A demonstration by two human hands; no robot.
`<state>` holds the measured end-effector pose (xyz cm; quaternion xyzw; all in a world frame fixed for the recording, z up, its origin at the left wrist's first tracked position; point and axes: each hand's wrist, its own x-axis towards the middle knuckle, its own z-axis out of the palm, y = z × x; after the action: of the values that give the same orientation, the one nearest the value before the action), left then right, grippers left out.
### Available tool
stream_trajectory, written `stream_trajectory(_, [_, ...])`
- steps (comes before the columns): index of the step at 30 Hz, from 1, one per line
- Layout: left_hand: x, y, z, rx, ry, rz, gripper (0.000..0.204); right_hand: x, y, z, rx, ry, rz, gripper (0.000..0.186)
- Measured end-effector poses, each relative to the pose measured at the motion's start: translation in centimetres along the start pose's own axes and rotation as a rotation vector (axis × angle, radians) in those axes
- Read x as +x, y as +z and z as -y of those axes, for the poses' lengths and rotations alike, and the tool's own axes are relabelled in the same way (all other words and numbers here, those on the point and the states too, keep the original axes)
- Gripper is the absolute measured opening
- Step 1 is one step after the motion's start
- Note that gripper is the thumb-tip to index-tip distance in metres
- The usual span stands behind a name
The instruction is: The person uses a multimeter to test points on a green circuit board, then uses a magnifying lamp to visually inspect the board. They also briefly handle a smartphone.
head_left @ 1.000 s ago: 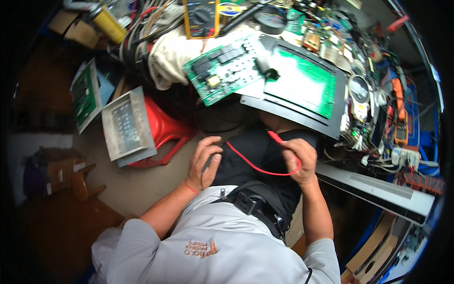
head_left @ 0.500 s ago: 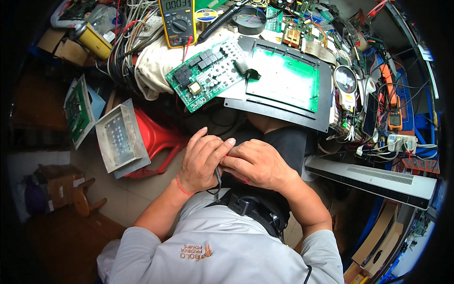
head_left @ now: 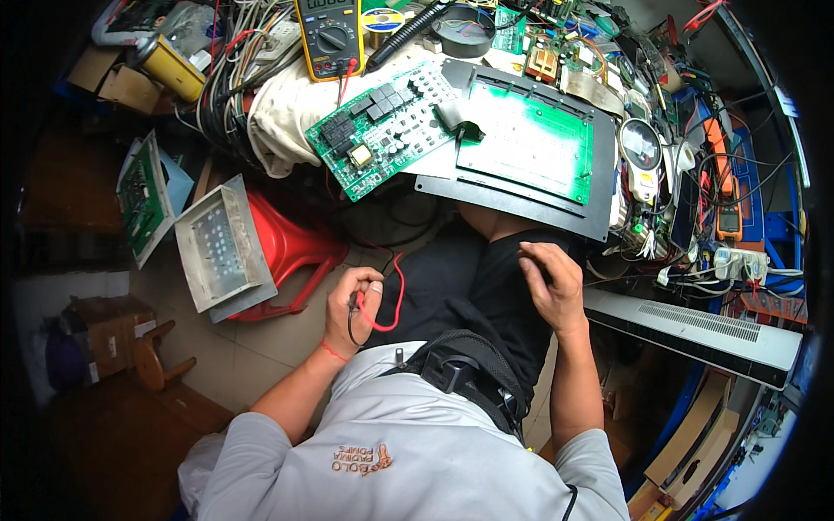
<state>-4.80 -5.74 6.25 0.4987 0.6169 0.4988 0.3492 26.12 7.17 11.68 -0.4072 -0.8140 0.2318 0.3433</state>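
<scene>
I see the left hand [head_left: 354, 306] closed on a black lead [head_left: 350, 326] and a red lead [head_left: 401, 297], perhaps gathered against tangling; beyond it the green circuit board [head_left: 391, 139] lies face up, presumably for access; well apart, the right hand [head_left: 554, 285] curls, seemingly empty.

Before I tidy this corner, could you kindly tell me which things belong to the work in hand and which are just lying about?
Likely in use:
red lead and black lead, both at the left hand
multimeter, with a red lead plugged in
green circuit board, near the multimeter

Likely just lying about:
wooden stool
cardboard box, beside that stool
yellow canister
</scene>
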Motion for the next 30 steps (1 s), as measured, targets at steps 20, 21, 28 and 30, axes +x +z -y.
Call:
stream_trajectory(20, [-1.4, 3.2, 2.5, 0.219, 0.182, 0.161, 0.022, -2.1, 2.6, -1.5, -0.125, 0.081, -0.182, 0.012])
stream_trajectory(21, [-1.3, 3.2, 2.5, 0.235, 0.171, 0.16, 0.021, -2.1, 2.6, -1.6, -0.132, 0.076, -0.182, 0.012])
stream_trajectory(28, [-1.0, 3.9, 3.5, 0.24, 0.016, 0.29, 0.021, -2.2, 2.8, -1.6, -0.136, 0.053, -0.191, 0.011])
stream_trajectory(30, [-1.1, 3.9, 3.8, 0.216, 0.016, 0.282, 0.022, -2.2, 2.9, -1.5, -0.147, 0.045, -0.186, 0.012])
